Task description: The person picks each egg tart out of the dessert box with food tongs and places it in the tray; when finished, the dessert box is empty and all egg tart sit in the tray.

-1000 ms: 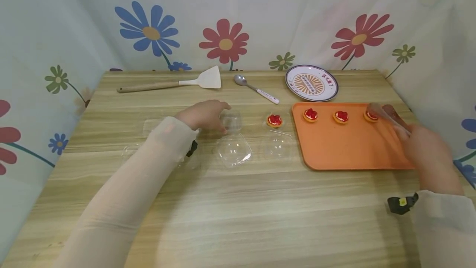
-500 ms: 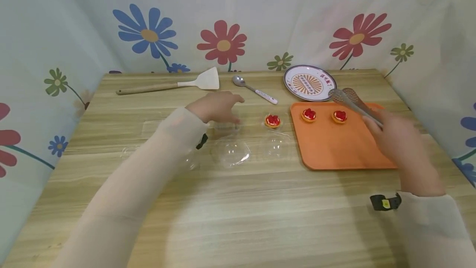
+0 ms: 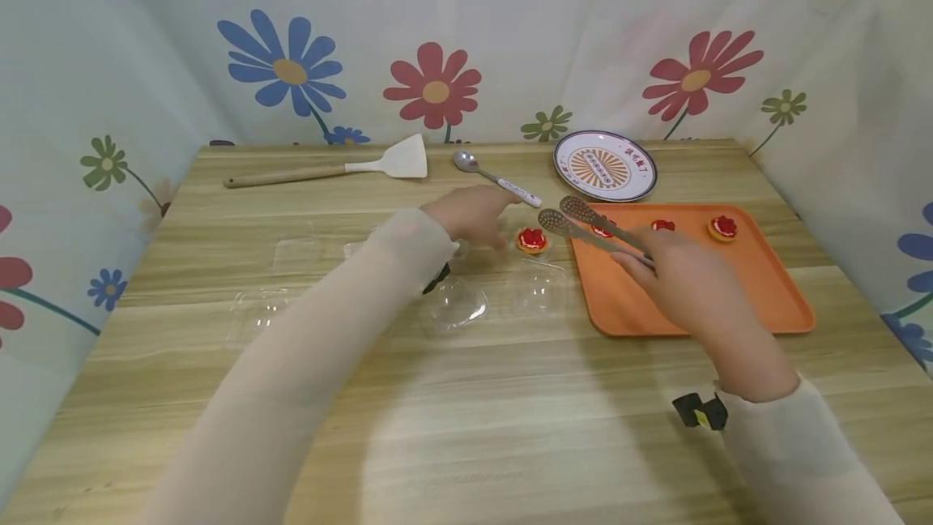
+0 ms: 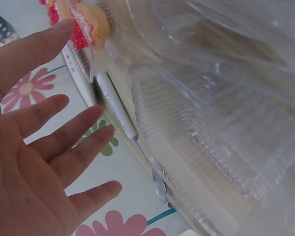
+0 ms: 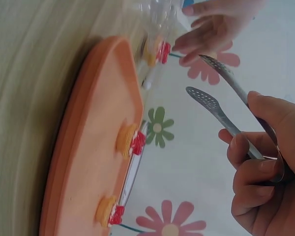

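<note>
My left hand point(image 3: 474, 215) hovers palm down with its fingers spread, left of a small red-topped tart point(image 3: 531, 241). That tart sits in a clear plastic clamshell box, whose domed lid point(image 3: 539, 292) lies folded open toward me. Bare fingers and thumb of the left hand show in the left wrist view, near another clear box point(image 4: 201, 142). My right hand point(image 3: 688, 278) grips metal tongs point(image 5: 204, 100) with perforated ends. The tongs are spread, nothing between their tips, over the left edge of an orange tray point(image 3: 692, 314). Three tarts point(image 3: 723, 228) stand along the tray's far side.
More clear clamshell boxes point(image 3: 262, 316) lie open on the left of the wooden table, partly behind the left sleeve. Along the back are a white spatula point(image 3: 404, 159) with a wooden handle, a spoon point(image 3: 510, 186) and a patterned plate point(image 3: 601, 167). Flowered cloth hangs behind.
My right hand has carried the tongs left from the tray's right end to its left edge. My left hand has shifted right, toward the boxed tart. The tarts have stayed put.
</note>
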`<state>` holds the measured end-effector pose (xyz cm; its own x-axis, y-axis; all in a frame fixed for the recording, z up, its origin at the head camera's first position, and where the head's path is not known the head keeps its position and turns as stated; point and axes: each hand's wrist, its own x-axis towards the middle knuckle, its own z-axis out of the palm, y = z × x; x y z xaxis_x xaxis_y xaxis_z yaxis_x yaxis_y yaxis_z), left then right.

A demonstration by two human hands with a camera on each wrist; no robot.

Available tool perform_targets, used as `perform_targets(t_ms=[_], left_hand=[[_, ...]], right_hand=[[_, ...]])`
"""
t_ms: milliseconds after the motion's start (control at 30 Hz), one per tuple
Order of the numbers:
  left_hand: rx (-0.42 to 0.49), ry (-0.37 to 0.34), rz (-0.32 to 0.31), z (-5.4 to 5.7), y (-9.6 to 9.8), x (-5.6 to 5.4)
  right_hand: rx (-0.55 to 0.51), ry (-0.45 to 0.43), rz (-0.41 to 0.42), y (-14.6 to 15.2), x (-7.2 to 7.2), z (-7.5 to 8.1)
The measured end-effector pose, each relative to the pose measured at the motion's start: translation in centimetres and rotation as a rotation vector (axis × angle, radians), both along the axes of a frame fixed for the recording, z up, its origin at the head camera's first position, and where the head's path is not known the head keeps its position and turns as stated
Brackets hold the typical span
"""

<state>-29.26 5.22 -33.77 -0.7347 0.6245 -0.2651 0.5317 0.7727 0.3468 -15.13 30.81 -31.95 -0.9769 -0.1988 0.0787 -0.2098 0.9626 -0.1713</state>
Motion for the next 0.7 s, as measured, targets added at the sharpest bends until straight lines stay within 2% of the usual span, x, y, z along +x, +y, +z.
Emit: perform_targets(t_ms=[367,700], left_hand=[[0.020,-0.041,-0.040,-1.0,1.4,-0.6],[0.039,-0.081,-0.027,-1.5,2.1,-1.3]], right_hand=[[0.031,-0.073,0.017,-1.6,-0.8,-1.6],[0.046,-0.036,0.030,-2.3,-1.0,-2.4]])
